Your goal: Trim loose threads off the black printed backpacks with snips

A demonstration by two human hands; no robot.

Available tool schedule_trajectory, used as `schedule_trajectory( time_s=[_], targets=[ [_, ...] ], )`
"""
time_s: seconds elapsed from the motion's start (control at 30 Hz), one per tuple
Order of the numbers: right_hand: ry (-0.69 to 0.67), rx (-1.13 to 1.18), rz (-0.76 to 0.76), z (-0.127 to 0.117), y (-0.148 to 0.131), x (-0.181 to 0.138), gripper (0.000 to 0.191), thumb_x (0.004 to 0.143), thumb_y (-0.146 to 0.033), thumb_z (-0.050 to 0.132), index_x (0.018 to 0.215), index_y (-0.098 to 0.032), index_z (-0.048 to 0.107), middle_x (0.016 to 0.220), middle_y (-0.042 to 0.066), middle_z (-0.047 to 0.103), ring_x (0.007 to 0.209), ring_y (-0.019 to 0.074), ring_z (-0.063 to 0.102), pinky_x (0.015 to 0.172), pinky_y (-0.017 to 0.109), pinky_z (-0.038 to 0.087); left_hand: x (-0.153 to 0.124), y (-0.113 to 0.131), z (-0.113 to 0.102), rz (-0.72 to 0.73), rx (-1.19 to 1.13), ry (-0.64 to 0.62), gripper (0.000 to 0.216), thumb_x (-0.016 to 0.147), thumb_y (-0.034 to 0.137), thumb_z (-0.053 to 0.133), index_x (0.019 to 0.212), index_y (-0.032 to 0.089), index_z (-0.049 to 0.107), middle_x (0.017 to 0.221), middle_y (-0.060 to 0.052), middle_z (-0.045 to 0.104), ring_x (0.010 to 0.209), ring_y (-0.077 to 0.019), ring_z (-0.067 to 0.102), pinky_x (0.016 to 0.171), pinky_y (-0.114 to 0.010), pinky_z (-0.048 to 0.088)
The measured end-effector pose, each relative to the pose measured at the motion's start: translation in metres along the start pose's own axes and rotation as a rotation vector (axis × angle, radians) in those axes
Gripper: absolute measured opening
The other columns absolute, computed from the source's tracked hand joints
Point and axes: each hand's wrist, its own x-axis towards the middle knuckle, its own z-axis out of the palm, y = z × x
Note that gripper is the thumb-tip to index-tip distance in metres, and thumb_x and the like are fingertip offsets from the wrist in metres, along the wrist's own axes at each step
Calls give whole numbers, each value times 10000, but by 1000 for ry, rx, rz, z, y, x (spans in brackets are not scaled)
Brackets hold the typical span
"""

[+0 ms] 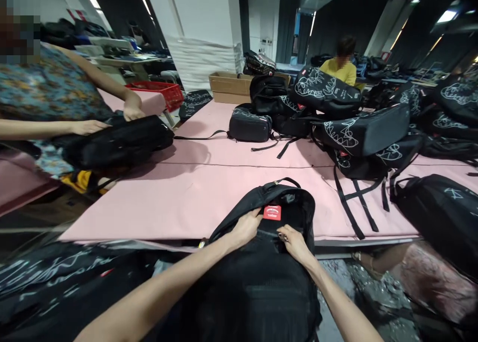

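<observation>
A black backpack stands in front of me with its top open, leaning at the edge of the pink table. Inside the opening shows a red label with white print. My left hand is closed on the backpack at the left of the opening, its fingertips beside the label. On the other side my right hand is closed in a pinch at the opening's front edge, near a small dark piece that I cannot make out. The backpack's carry loop stands up at the far side.
Black backpacks with white line drawings are piled on the pink table at the right. Another backpack lies at the table's right edge. A co-worker's hands handle a black bag at the left. A cardboard box stands behind.
</observation>
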Motion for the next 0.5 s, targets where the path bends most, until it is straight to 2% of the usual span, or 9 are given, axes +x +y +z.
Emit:
schedule_trajectory(
  time_s=[0.07, 0.13, 0.2, 0.3, 0.43, 0.5],
  targets=[
    [-15, 33, -17, -1, 2, 0, 323, 797, -37, 375, 955, -206, 601, 818, 2, 541, 760, 124, 542, 668, 205, 359, 39, 17, -8, 35, -99, -7, 522, 637, -20, 432, 1097, 154, 609, 1251, -85, 564, 1151, -208, 515, 983, -307, 385],
    [-28, 69, -22, -4, 4, -1, 320, 792, -31, 378, 937, -206, 602, 813, -2, 534, 750, 120, 535, 669, 203, 361, 72, 29, -20, 3, -199, 18, 468, 716, 52, 396, 1147, 99, 572, 1191, -127, 600, 1109, -224, 546, 949, -341, 421],
    [-36, 101, -11, -6, 7, -1, 319, 791, -34, 383, 937, -209, 606, 822, -1, 537, 760, 121, 539, 678, 203, 368, 92, 32, -31, -44, -296, 31, 454, 757, 105, 355, 1163, 31, 546, 1157, -174, 610, 1066, -241, 575, 912, -366, 451],
    [-44, 138, 21, -6, 10, 1, 372, 781, -30, 388, 1007, -225, 610, 865, 4, 556, 810, 125, 553, 716, 207, 379, 94, 26, -38, -79, -418, 15, 463, 743, 144, 386, 1155, 7, 547, 1149, -179, 615, 1049, -235, 589, 919, -354, 451],
    [-57, 232, 44, -5, 8, 6, 431, 795, -72, 406, 1131, -276, 582, 991, 3, 584, 925, 137, 554, 788, 229, 384, 73, 20, -36, -62, -522, -46, 520, 702, 270, 528, 1177, 59, 547, 1206, -153, 587, 1114, -232, 550, 961, -334, 421],
    [-45, 365, 79, -10, 5, 7, 371, 819, -150, 428, 1128, -268, 594, 1032, 9, 589, 872, 137, 565, 769, 245, 398, 60, 24, -39, -54, -541, -105, 608, 657, 342, 596, 1186, 49, 534, 1155, -170, 615, 1092, -251, 565, 959, -367, 423]
  ],
)
